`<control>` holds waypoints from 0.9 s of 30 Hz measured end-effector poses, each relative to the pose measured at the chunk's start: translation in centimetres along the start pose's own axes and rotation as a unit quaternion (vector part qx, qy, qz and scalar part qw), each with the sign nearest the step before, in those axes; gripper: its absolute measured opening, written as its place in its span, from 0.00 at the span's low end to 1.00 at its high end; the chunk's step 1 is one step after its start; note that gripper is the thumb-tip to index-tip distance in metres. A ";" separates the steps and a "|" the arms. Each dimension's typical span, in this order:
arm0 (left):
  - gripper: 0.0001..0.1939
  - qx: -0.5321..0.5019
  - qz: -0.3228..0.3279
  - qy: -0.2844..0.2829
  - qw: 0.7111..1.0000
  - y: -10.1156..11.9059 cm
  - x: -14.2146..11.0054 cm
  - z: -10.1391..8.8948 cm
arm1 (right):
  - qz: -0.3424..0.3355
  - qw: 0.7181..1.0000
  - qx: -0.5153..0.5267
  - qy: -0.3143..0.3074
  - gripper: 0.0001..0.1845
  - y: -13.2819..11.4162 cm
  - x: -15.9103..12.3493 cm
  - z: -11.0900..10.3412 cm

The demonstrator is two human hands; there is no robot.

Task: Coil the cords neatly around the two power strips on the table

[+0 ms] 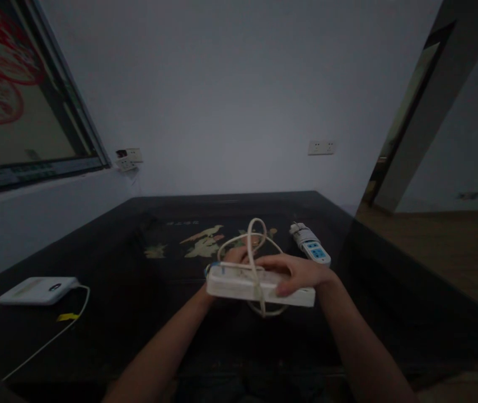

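Gripping a white power strip [233,284] near one end with the right hand [295,272], fingers over the top and thumb against the near side, closed around its thickness. Held over the worktop [138,296], towards the middle of the near edge. Reaching behind the strip with the left hand [235,256], mostly hidden there; cannot tell how far open, or whether grasping anything. Surrounded by loose loops of white cord [249,240], above and below. Could knot or snag if pulled tight with loops caught round the fingers. Could tip or slip too, if left to the off-centre right grip alone. Might also nudge the blue-and-white power strip [317,253], lying near the right edge, through a swinging loop or careless wrist.
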State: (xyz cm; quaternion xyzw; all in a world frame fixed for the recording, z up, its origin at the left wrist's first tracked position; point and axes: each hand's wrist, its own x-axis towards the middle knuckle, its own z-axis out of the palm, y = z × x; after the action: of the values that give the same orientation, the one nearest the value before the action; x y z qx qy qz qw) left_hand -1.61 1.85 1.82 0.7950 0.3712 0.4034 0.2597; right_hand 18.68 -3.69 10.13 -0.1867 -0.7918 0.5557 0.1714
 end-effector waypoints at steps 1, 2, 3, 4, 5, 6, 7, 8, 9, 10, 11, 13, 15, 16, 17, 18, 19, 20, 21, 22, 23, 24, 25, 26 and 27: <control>0.12 -0.003 -0.022 0.016 1.000 -0.2 0.3 -0.5 | 0.019 0.999 -0.045 -0.013 0.40 -0.1 0.0 -0.1; 0.12 -0.013 -0.041 0.039 0.998 -0.4 0.6 -1.0 | 0.038 0.996 -0.084 -0.018 0.40 -0.1 -0.1 -0.2; 0.13 -0.025 -0.060 0.066 0.996 -0.7 0.8 -1.6 | 0.053 0.992 -0.115 -0.018 0.40 -0.1 -0.2 -0.3; 0.14 -0.041 -0.080 0.094 0.992 -0.9 1.0 -2.1 | 0.066 0.988 -0.138 -0.011 0.40 -0.1 -0.3 -0.5; 0.14 -0.057 -0.095 0.118 0.987 -1.1 1.2 -2.5 | 0.075 0.985 -0.154 0.005 0.39 -0.1 -0.5 -0.7; 0.14 -0.072 -0.103 0.135 0.983 -1.4 1.3 -2.9 | 0.082 0.983 -0.165 0.024 0.38 0.0 -0.8 -1.0; 0.15 -0.082 -0.103 0.144 0.981 -1.6 1.4 -3.2 | 0.086 0.980 -0.172 0.048 0.38 0.1 -1.1 -1.4; 0.16 -0.089 -0.103 0.150 0.979 -1.9 1.5 -3.4 | 0.090 0.977 -0.176 0.075 0.37 0.3 -1.4 -1.7; 0.16 -0.095 -0.104 0.153 0.978 -2.1 1.6 -3.5 | 0.092 0.975 -0.175 0.105 0.37 0.5 -1.7 -2.1; 0.17 -0.098 -0.104 0.153 0.978 -2.2 1.7 -3.6 | 0.094 0.972 -0.167 0.135 0.37 0.7 -2.0 -2.5; 0.17 -0.097 -0.104 0.147 0.979 -2.3 1.7 -3.6 | 0.094 0.969 -0.155 0.166 0.37 0.9 -2.2 -2.9; 0.16 -0.092 -0.105 0.124 0.982 -2.4 1.7 -3.4 | 0.089 0.961 -0.129 0.228 0.36 1.4 -2.5 -3.5; 0.14 -0.085 -0.105 0.091 0.987 -2.4 1.5 -3.1 | 0.082 0.949 -0.103 0.286 0.35 1.9 -2.5 -3.9; 0.13 -0.081 -0.102 0.070 0.989 -2.3 1.4 -3.0 | 0.080 0.943 -0.088 0.311 0.33 2.2 -2.3 -4.0; 0.12 -0.076 -0.097 0.046 0.991 -2.3 1.2 -2.9 | 0.079 0.936 -0.072 0.334 0.32 2.4 -2.1 -4.0; 0.12 -0.069 -0.089 0.023 0.993 -2.2 1.0 -2.8 | 0.079 0.929 -0.057 0.358 0.31 2.7 -1.8 -4.1; 0.11 -0.059 -0.080 0.002 0.995 -2.1 0.8 -2.8 | 0.080 0.919 -0.044 0.383 0.31 2.9 -1.5 -4.1; 0.10 -0.047 -0.074 -0.016 0.996 -2.1 0.7 -2.8 | 0.082 0.909 -0.037 0.406 0.30 3.2 -1.2 -4.1; 0.10 -0.033 -0.071 -0.032 0.996 -2.0 0.6 -2.8 | 0.088 0.899 -0.035 0.427 0.30 3.5 -0.8 -4.1; 0.10 -0.021 -0.076 -0.042 0.996 -2.0 0.5 -2.9 | 0.095 0.889 -0.038 0.446 0.30 3.9 -0.5 -4.1; 0.10 -0.013 -0.086 -0.049 0.995 -1.9 0.5 -3.0 | 0.103 0.880 -0.043 0.461 0.31 4.3 -0.2 -4.1; 0.11 -0.008 -0.098 -0.059 0.993 -1.8 0.4 -3.1 | 0.108 0.873 -0.050 0.474 0.32 4.7 0.1 -4.2; 0.12 -0.007 -0.109 -0.073 0.991 -1.7 0.4 -3.3 | 0.112 0.866 -0.056 0.484 0.32 5.1 0.4 -4.2; 0.13 -0.008 -0.115 -0.090 0.989 -1.6 0.3 -3.5 | 0.114 0.860 -0.065 0.493 0.33 5.5 0.7 -4.2; 0.15 -0.009 -0.115 -0.112 0.987 -1.4 0.3 -3.8 | 0.114 0.855 -0.073 0.501 0.33 5.9 1.0 -4.2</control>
State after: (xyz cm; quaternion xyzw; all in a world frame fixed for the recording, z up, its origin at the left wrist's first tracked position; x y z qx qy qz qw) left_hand -5.19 3.32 2.98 0.7849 0.4250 0.2830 0.3511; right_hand 20.44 2.04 5.99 -0.5408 -0.6101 0.3437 0.4661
